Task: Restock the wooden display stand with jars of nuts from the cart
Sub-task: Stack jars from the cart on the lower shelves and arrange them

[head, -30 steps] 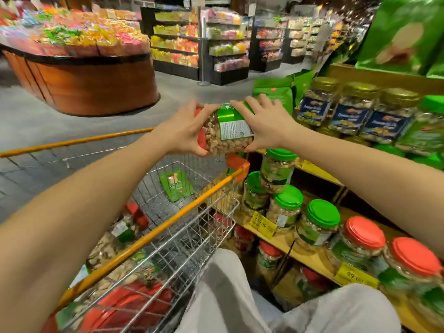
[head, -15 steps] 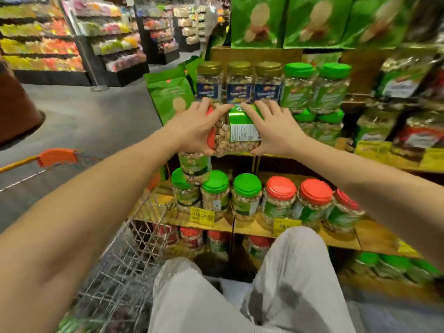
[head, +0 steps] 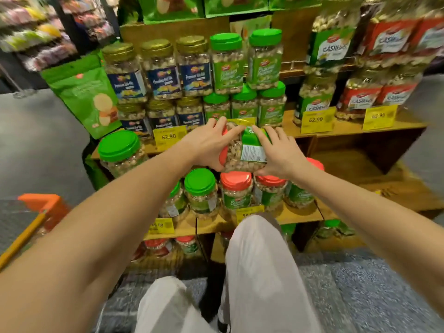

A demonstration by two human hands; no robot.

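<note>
A clear jar of nuts (head: 242, 153) with a red lid and green label lies on its side between my two hands. My left hand (head: 206, 143) grips its lid end and my right hand (head: 280, 152) grips its base end. I hold it in front of the wooden display stand (head: 355, 127), just above a row of red-lidded jars (head: 236, 188) on the lower shelf. Only the cart's orange corner and yellow handle (head: 31, 227) show, at the left edge.
Green-lidded jars (head: 200, 191) stand left of the red ones, and a big green-lidded jar (head: 119, 151) sits higher at the left. Upper shelves carry gold-lidded and green-lidded jars and cashew jars (head: 314, 102). Bare wood shows on the lower right shelf (head: 389, 191). My knees are below.
My view has swung right from the cart to the stand. Both hands have carried the jar lower and closer to the shelves, now over the red-lidded row.
</note>
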